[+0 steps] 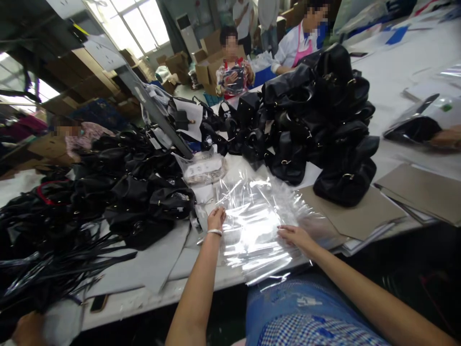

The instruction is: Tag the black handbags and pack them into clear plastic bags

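Observation:
A stack of clear, shiny plastic bags [248, 221] lies at the front edge of the table, straight before me. My left hand [216, 219], with a bracelet at the wrist, is closed on the left edge of the bags. On their right side rests my right hand [294, 236], its fingers stretched out over the film. Behind the bags, black handbags [288, 156] with gold-coloured rings are piled high. A small clear packet [203, 169] with a white label lies just beyond my left hand.
More black handbags [133, 187] and dark straps cover the table at left. Brown cardboard sheets [355, 211] lie at right. A phone [99, 302] is near the front edge. A slanting metal post [153, 108] rises mid-table. Co-workers' hands show at both sides; others are behind.

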Demonstrator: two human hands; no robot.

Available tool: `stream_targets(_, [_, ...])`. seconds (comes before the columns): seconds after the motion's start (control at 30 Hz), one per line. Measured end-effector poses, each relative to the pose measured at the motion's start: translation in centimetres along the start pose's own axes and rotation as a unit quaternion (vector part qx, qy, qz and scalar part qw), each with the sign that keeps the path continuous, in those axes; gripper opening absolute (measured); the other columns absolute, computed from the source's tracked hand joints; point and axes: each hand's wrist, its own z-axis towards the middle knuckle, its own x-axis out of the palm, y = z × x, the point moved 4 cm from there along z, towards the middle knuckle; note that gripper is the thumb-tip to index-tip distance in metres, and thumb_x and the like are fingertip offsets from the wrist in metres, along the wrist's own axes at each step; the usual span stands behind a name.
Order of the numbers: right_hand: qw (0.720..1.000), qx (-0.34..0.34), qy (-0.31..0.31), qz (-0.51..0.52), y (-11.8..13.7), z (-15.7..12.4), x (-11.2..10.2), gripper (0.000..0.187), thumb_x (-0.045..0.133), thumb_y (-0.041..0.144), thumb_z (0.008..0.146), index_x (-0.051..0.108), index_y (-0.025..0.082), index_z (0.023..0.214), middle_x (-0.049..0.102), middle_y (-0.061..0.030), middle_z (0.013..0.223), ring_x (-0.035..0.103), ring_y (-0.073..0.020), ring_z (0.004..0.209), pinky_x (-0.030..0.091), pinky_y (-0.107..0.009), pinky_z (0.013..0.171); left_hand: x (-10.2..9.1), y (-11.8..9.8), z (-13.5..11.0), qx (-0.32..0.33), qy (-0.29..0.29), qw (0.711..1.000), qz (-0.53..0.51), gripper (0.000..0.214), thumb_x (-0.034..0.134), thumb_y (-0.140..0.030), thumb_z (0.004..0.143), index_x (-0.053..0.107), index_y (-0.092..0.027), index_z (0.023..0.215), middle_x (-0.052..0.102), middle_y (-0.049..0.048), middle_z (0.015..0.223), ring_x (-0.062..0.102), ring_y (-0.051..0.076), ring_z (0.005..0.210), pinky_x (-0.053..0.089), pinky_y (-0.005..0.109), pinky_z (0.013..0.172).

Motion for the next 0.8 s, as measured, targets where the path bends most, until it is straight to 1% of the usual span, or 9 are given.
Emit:
stream_targets(0.1, [0.999, -0.02, -0.019, -0.016, 0.5, 0.6, 0.1, 0.031, 0.076, 0.035, 0.068, 0.072, 0.014, 0.09, 0.069, -0.0032, 0.069, 0.063, -0.0144, 0.063, 0.048, -0.021, 0.052, -0.8, 1.0, -0.1, 0.015, -0.016, 0.998, 0.053, 0.015, 0.068, -0.019, 0.079, 0.061, -0.014, 0.09, 0.066, 0.0043, 0.077, 0.067, 0.016, 0.078, 0.055, 0.028, 0.074])
stream_targets(0.2, [0.998, 0.0, -0.026, 0.057, 1.1, 0.5, -0.3, 0.02, 0.078, 0.03, 0.068, 0.071, 0.014, 0.077, 0.067, -0.0028, 0.067, 0.063, -0.014, 0.064, 0.051, -0.021, 0.055, -2.0, 0.5, -1.3, 0.071, -0.048, 0.99, 0.115, 0.039, 0.068, -0.022, 0.079, 0.055, -0.014, 0.114, 0.064, 0.0123, 0.109, 0.062, 0.025, 0.106, 0.052, 0.038, 0.089])
stream_targets(0.27, [0.995, 0.018, -0.033, 0.097, 1.4, 0.4, -0.7, 0.016, 0.077, 0.027, 0.069, 0.07, 0.014, 0.076, 0.067, -0.0038, 0.07, 0.063, -0.0139, 0.067, 0.053, -0.021, 0.058, -2.1, 0.2, -3.5, 0.128, -0.052, 0.979, 0.147, 0.054, 0.072, -0.023, 0.076, 0.05, -0.019, 0.126, 0.054, 0.0124, 0.132, 0.047, 0.028, 0.127, 0.041, 0.042, 0.106])
stream_targets(0.33, [0.992, 0.026, -0.037, 0.117, 1.7, 0.4, -0.9, 0.013, 0.076, 0.024, 0.071, 0.069, 0.015, 0.077, 0.067, -0.0045, 0.073, 0.064, -0.014, 0.068, 0.056, -0.023, 0.06, -0.9, 0.7, -6.9, 0.208, 0.008, 0.956, 0.208, 0.057, 0.076, -0.026, 0.074, 0.053, -0.024, 0.126, 0.05, 0.0078, 0.138, 0.038, 0.027, 0.135, 0.029, 0.042, 0.115])
stream_targets(0.43, [0.986, 0.03, -0.04, 0.159, 2.3, 0.5, -1.0, 0.009, 0.073, 0.02, 0.074, 0.066, 0.016, 0.077, 0.067, -0.0046, 0.076, 0.065, -0.0144, 0.07, 0.058, -0.025, 0.064, 3.5, 3.7, -13.4, 0.386, 0.217, 0.797, 0.411, 0.067, 0.075, -0.036, 0.075, 0.046, -0.026, 0.134, 0.053, 0.0083, 0.136, 0.044, 0.028, 0.129, 0.034, 0.048, 0.112])
stream_targets(0.5, [0.982, 0.028, -0.038, 0.185, 2.8, 0.5, -0.9, 0.006, 0.071, 0.017, 0.076, 0.065, 0.016, 0.076, 0.067, -0.0044, 0.077, 0.066, -0.014, 0.07, 0.059, -0.025, 0.065, 5.6, 6.1, -16.3, 0.432, 0.242, 0.73, 0.471, 0.077, 0.077, -0.033, 0.073, 0.039, -0.025, 0.14, 0.049, 0.0103, 0.14, 0.044, 0.029, 0.129, 0.04, 0.048, 0.107])
stream_targets(0.63, [0.974, 0.027, -0.043, 0.221, 3.4, 0.4, -1.0, 0.006, 0.069, 0.013, 0.077, 0.064, 0.015, 0.073, 0.067, -0.0037, 0.07, 0.065, -0.0132, 0.064, 0.059, -0.024, 0.062, 7.2, 8.0, -16.7, 0.431, 0.181, 0.729, 0.5, 0.046, 0.064, -0.02, 0.084, 0.051, -0.02, 0.128, 0.06, 0.0105, 0.123, 0.055, 0.025, 0.113, 0.05, 0.042, 0.095])
stream_targets(0.7, [0.97, 0.022, -0.049, 0.238, 3.6, 0.3, -1.2, 0.007, 0.067, 0.011, 0.078, 0.064, 0.015, 0.074, 0.066, -0.0029, 0.068, 0.064, -0.0125, 0.062, 0.059, -0.024, 0.063, 7.3, 8.0, -15.8, 0.434, 0.185, 0.727, 0.499, 0.026, 0.055, -0.019, 0.09, 0.06, -0.021, 0.115, 0.067, 0.0069, 0.11, 0.06, 0.022, 0.102, 0.052, 0.038, 0.089])
stream_targets(0.8, [0.965, 0.012, -0.052, 0.258, 3.8, 0.2, -1.6, 0.006, 0.064, 0.011, 0.081, 0.066, 0.016, 0.076, 0.067, -0.0026, 0.067, 0.064, -0.012, 0.062, 0.06, -0.024, 0.066, 7.3, 7.7, -14.9, 0.453, 0.195, 0.719, 0.49, 0.02, 0.05, -0.021, 0.093, 0.065, -0.023, 0.106, 0.071, 0.0038, 0.105, 0.065, 0.019, 0.095, 0.053, 0.033, 0.085])
